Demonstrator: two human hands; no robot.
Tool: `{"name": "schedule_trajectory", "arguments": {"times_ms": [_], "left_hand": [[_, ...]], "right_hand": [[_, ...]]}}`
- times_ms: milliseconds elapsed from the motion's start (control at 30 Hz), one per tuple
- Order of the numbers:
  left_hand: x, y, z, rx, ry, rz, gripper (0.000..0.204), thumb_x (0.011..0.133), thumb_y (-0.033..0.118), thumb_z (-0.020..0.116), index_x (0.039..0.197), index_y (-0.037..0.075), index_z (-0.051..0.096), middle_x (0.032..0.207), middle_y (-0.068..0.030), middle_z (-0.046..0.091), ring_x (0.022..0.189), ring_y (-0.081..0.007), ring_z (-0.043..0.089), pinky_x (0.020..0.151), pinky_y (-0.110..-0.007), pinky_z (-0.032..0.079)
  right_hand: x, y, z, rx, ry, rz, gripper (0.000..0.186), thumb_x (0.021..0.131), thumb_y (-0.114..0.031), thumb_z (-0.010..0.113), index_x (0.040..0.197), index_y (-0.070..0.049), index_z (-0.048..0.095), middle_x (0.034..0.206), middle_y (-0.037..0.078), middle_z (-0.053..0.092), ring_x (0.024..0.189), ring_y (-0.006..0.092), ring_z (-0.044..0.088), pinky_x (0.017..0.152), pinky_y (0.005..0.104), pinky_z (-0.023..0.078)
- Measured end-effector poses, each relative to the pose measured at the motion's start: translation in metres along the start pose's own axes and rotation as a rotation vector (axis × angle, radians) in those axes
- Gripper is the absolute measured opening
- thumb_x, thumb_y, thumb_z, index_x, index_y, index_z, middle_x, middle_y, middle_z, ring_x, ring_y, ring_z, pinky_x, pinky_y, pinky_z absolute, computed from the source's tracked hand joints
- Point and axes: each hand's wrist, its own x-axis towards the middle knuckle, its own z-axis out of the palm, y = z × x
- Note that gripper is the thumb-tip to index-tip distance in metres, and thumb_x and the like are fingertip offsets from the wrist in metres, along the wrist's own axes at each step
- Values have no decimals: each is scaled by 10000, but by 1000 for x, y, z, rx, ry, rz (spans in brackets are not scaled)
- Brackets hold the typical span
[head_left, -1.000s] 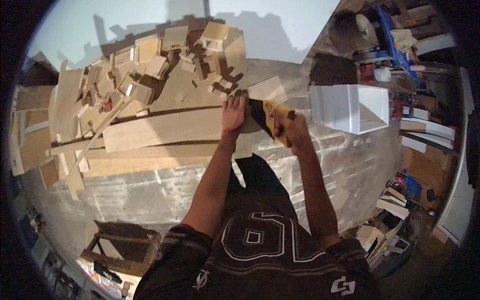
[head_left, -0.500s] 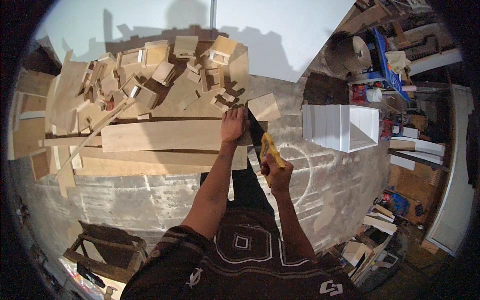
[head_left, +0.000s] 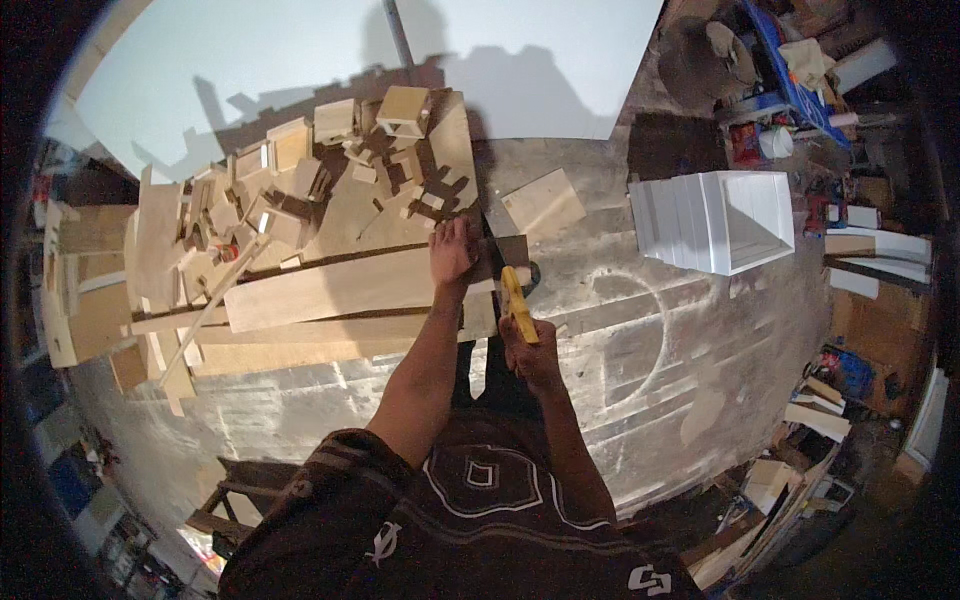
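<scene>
My left hand (head_left: 452,250) presses on the right end of a long pale wooden board (head_left: 330,285), its fingers curled over the far edge, just left of a saw blade. In my right hand (head_left: 530,350), closer to my body, is the yellow handle of a handsaw (head_left: 518,300); its dark blade crosses the board beside my left hand, pointing away from me. The board lies on a larger plywood sheet (head_left: 455,130) among more planks.
Small wooden boxes and offcuts (head_left: 300,175) crowd the plywood. A large white panel (head_left: 250,70) is beyond. A loose square panel (head_left: 543,200) and white box (head_left: 710,222) sit on the floor at right. Cluttered materials (head_left: 850,260) line the right side.
My right hand and saw have moved toward my body and leftward, the saw swinging more upright in the picture. My left hand stays near the board's end.
</scene>
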Motion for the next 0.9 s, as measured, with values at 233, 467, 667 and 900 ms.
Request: {"name": "schedule_trajectory", "arguments": {"times_ms": [233, 467, 667, 900], "left_hand": [[-5, -4, 9, 57, -49, 4, 387, 865, 313, 616, 1176, 96, 542, 1105, -122, 601, 1102, -317, 534, 935, -474, 426], [-1, -6, 13, 80, -266, -63, 494, 883, 305, 581, 1282, 22, 518, 1273, -188, 560, 1233, -391, 475, 1037, -517, 382], [0, -10, 3, 69, -231, -42, 497, 845, 321, 627, 1237, 29, 535, 1224, -165, 562, 1210, -367, 487, 1011, -512, 399], [6, 17, -13, 37, -47, 30, 299, 940, 356, 569, 1076, 90, 563, 1046, -120, 592, 1031, -328, 534, 918, -480, 409]], "right_hand": [[9, -1, 7, -71, 53, -118, 357, 931, -255, 699, 658, -109, 520, 579, -79, 462, 511, 24, 397, 454, 232, 320], [6, 2, 3, -77, 74, -93, 351, 869, -224, 748, 654, -32, 548, 559, 20, 555, 531, 89, 509, 506, 319, 434], [0, 14, 21, -243, 263, -328, 582, 952, -582, 539, 682, -66, 535, 539, -15, 487, 497, 75, 490, 472, 256, 396], [-7, 6, 23, -201, 269, -226, 585, 975, -568, 474, 720, -46, 539, 538, 39, 469, 480, 151, 493, 457, 339, 362]]}}
